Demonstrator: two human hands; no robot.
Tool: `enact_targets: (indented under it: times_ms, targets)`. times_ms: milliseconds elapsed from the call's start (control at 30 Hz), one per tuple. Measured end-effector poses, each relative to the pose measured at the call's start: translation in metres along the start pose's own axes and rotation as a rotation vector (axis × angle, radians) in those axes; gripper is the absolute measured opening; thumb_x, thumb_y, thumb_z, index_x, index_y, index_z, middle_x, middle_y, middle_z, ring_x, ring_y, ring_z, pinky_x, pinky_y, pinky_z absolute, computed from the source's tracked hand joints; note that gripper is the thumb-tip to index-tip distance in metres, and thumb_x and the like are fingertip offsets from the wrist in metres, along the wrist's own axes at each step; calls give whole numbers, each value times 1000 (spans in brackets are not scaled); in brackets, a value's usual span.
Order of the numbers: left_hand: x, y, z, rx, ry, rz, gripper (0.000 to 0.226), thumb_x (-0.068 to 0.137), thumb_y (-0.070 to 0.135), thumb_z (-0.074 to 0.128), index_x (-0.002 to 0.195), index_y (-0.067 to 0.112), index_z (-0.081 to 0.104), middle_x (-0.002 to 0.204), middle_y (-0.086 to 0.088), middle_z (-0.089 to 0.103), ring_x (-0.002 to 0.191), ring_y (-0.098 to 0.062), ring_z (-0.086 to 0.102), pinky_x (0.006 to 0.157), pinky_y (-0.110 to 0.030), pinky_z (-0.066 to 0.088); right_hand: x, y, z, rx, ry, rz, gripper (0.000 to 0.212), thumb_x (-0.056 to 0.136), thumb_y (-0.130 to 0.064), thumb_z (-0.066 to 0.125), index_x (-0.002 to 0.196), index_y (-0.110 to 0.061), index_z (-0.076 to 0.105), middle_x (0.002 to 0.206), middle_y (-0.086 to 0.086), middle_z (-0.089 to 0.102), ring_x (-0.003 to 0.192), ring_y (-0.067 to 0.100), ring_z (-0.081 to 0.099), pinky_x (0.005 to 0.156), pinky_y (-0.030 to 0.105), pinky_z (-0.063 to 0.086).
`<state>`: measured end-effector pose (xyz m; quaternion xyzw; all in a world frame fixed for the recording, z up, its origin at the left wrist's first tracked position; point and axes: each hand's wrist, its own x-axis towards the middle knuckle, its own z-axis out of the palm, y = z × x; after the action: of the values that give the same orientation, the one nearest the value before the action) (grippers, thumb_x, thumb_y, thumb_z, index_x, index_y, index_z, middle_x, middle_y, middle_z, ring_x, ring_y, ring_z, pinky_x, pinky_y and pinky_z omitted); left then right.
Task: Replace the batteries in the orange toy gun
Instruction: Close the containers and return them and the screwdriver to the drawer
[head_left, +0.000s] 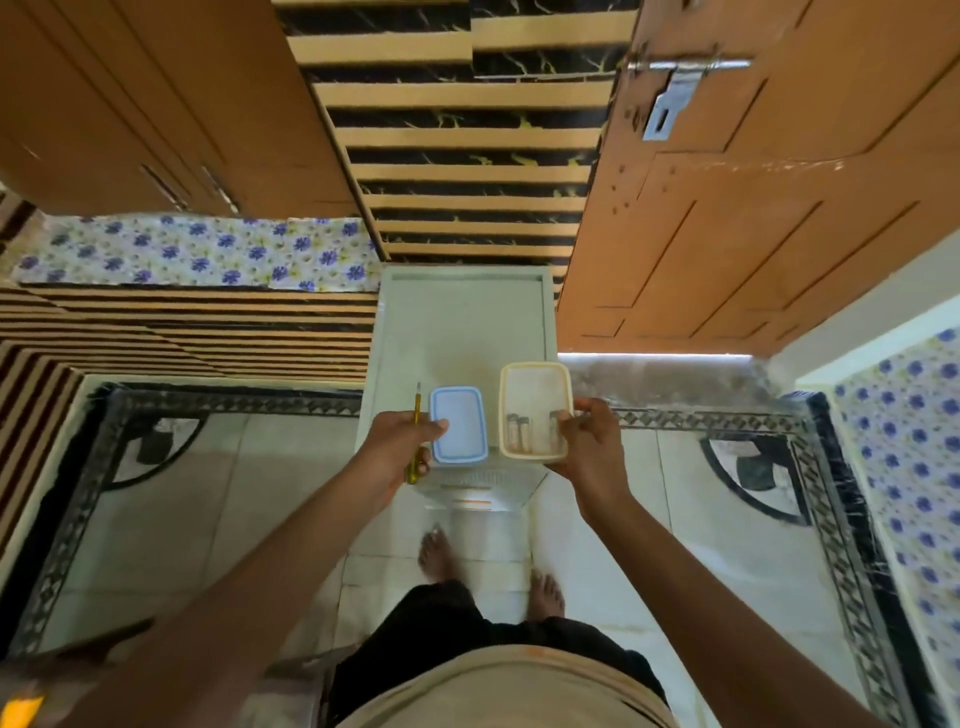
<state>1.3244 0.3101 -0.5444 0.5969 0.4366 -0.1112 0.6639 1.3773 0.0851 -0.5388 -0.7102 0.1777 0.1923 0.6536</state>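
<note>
Step, as judged: bring supplies to table (462, 322), set both boxes down flat.

- Left hand (402, 441): fingers curled round screwdriver (416, 410), thumb pressed on blue-lidded box (460, 421).
- Right hand (589, 449): thumb on rim of cream box (535, 384), fingers underneath, hidden.
- Keep cream box level; batteries (519, 431) loose inside, round, likely to roll.
- Put screwdriver down apart from the boxes.

Boxes are rounded rectangles of smooth plastic; cream one open, translucent. Screwdriver thin, yellow handle. Table pale, matte, raised rim.

Toy gun not clearly in view; orange blur (21, 709) at lower-left corner, cannot tell.
</note>
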Motion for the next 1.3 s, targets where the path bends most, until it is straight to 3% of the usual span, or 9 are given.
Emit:
enact_targets:
  times_ms: [100,233,400,633,767,933,1100,1200,1300]
  targets:
    - [38,12,-1,41,-32,-24,23,89,15,80,105,0,70,73,-14,58,57,-20,53,52,-29,44,30,3,24,-56,50,15,18,103,-22,60,121,-19,58,115,12,69,102,33,73,75,56,66]
    - [80,23,-6,53,-49,-70,24,91,11,78,109,-2,69,74,-15,56,56,-20,51,49,-27,43,60,2,52,-120,72,63,19,106,-17,56,125,-15,54,113,10,64,96,25,67,64,40,65]
    - [122,30,-9,152,-44,-78,20,92,11,77,104,-2,69,64,-12,54,50,-21,47,51,-29,40,91,5,79,-295,108,36,10,103,-22,59,112,-21,56,88,-3,64,96,33,69,86,59,61]
    - [156,32,-4,258,7,-12,19,92,13,77,104,-1,72,64,-11,57,48,-19,47,40,-21,38,121,13,95,-372,197,47,13,102,-30,59,106,-18,58,95,10,72,94,35,70,81,57,62]
    - [164,28,0,294,28,43,22,90,18,80,103,2,71,71,-11,62,56,-22,55,51,-28,46,126,11,102,-449,255,10,13,106,-24,56,104,-11,53,97,15,69,90,32,64,78,47,59]
    - [164,28,1,432,114,133,19,92,30,75,95,14,66,92,-12,72,82,-32,70,79,-45,60,128,10,107,-515,312,26,14,106,-17,54,107,-3,55,96,11,63,89,27,60,76,37,52]
    - [164,26,-12,568,188,265,22,93,6,49,82,-4,65,85,-25,66,82,-41,68,72,-53,58,135,12,100,-584,317,21,11,102,-14,65,104,-3,66,100,11,70,94,25,67,81,29,51]
    - [167,19,-21,712,201,335,24,84,-2,56,61,6,56,70,-17,54,80,-42,63,63,-39,49,135,15,97,-579,303,9,16,101,-15,65,110,-2,67,106,12,72,100,27,68,88,34,55]
    - [159,19,-23,773,214,372,15,87,4,61,73,8,63,83,-17,57,77,-31,60,64,-24,37,131,19,97,-572,288,-24,18,101,-18,64,111,-4,65,106,11,70,103,29,67,91,40,57]
